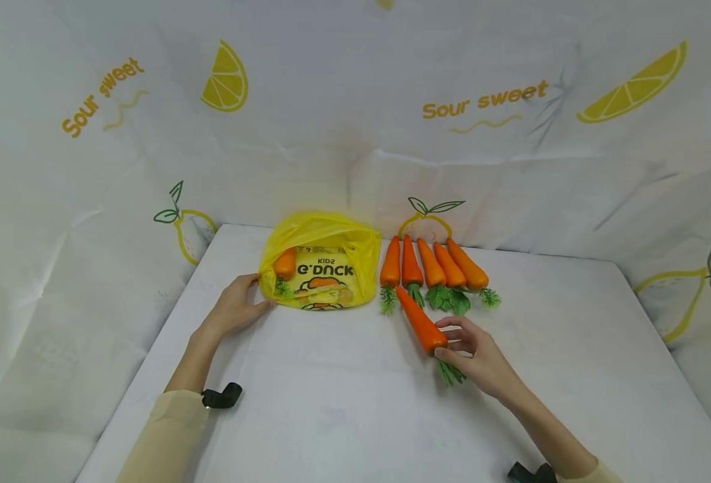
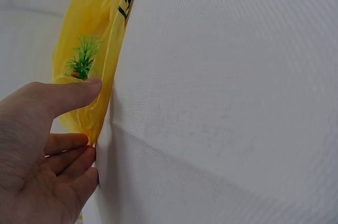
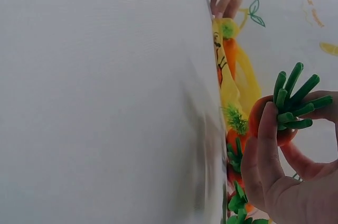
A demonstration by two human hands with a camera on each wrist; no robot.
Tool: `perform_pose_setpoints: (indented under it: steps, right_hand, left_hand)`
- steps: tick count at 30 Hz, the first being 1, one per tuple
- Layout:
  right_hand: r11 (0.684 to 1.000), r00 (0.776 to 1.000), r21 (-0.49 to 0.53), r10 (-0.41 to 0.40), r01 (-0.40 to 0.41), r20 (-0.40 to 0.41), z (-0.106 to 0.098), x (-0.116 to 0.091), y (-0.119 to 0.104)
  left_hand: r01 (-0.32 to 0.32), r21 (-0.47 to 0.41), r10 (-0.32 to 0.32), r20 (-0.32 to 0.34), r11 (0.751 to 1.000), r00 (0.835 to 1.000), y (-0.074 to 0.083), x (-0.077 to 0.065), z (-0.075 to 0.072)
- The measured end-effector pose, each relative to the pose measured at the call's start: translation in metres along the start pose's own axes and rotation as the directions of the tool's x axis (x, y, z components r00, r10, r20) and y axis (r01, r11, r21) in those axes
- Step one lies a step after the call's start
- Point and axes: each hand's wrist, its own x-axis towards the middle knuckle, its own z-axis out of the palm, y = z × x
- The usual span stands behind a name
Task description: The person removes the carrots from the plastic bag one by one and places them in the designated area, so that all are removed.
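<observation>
My right hand (image 1: 479,355) grips an orange carrot (image 1: 418,323) by its thick end, close to the cut green stems (image 3: 296,97). The carrot's tip points away, toward a row of carrots. On the left, the thumb and fingers of my left hand (image 1: 237,308) hold the near left edge of a yellow plastic bag (image 1: 364,268). That bag lies with its mouth toward me, showing printed lettering and a duck picture. One carrot (image 1: 285,263) is inside at its left, its feathery green top (image 2: 84,57) visible near my left thumb.
Several carrots (image 1: 432,265) with differing green tops lie side by side just right of the bag, tips toward the back. They rest on a white-covered table (image 1: 331,402). A white sheet (image 1: 331,121) with lemon prints rises behind and at the sides.
</observation>
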Motion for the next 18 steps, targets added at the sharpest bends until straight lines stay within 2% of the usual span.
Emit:
perform_pose_setpoints:
  steps: [18]
  right_hand:
    - [0.993, 0.993, 0.015, 0.116, -0.116, -0.008, 0.030, 0.002, 0.005]
  left_hand:
    - [-0.019, 0.000, 0.019, -0.008, 1.000, 1.000, -0.001, -0.001, -0.002]
